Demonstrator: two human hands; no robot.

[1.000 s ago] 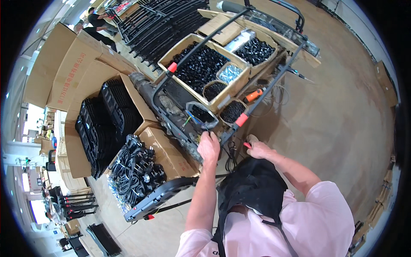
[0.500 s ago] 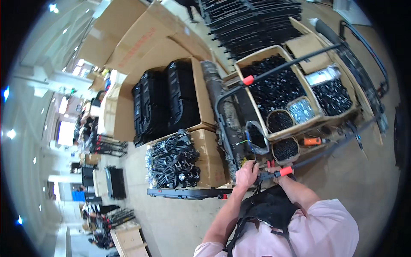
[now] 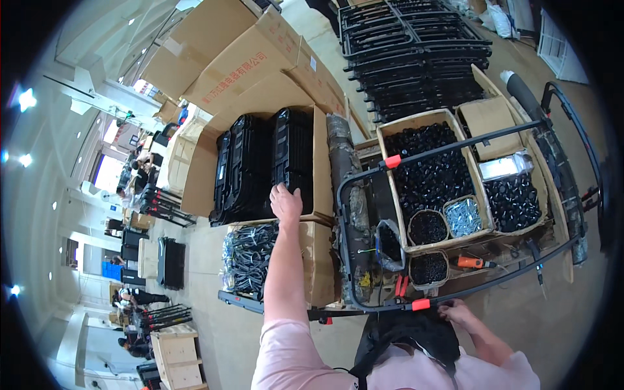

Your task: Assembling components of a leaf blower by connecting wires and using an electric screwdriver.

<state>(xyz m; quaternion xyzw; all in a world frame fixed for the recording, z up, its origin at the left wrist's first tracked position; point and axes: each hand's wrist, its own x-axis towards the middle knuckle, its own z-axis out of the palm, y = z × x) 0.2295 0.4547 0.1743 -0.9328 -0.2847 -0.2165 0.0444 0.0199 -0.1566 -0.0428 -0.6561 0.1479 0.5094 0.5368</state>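
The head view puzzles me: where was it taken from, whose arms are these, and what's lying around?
No robot: a fisheye camera on a person's head looks down, so straight edges bend. Their bare left hand is at black moulded parts in an open carton; whether it grips one is unclear. The right hand is near the waist; anything it holds is hard to make out. Ahead, a black tubular frame crosses above small black pieces; silvery pieces and an orange tool lie nearby.

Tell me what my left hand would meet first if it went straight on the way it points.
Your left hand would most likely meet the right stack of black molded parts in the open cardboard box. It may already be touching; depth is unclear.
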